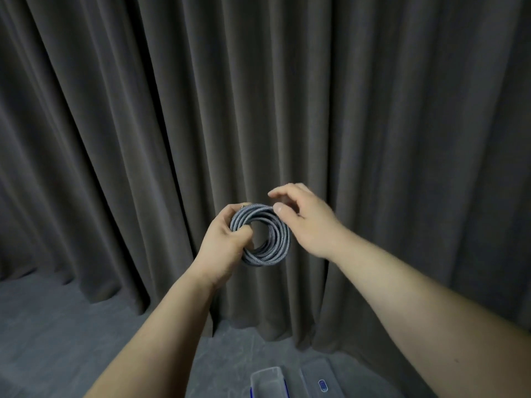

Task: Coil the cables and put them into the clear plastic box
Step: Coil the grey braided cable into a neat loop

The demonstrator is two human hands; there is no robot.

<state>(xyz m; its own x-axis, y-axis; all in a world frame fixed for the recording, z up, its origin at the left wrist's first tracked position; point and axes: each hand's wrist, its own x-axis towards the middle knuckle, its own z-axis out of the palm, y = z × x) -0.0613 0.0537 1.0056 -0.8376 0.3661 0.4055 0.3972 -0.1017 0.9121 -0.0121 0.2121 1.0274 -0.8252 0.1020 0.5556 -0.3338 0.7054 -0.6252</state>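
Note:
A grey braided cable [268,251] is wound into a round coil and held up in front of the curtain. My left hand [227,239] grips the coil's left side, thumb through its middle. My right hand [304,222] is at the coil's upper right edge with its fingers loosely curled; the thumb tip touches the top of the coil. The clear plastic box [268,382] stands on the floor at the bottom edge, partly cut off, with blue clips on its side.
A dark pleated curtain [258,96] fills the background and reaches down to a grey carpet floor [57,326]. Next to the box on the right lies its clear lid [321,377] with a blue latch.

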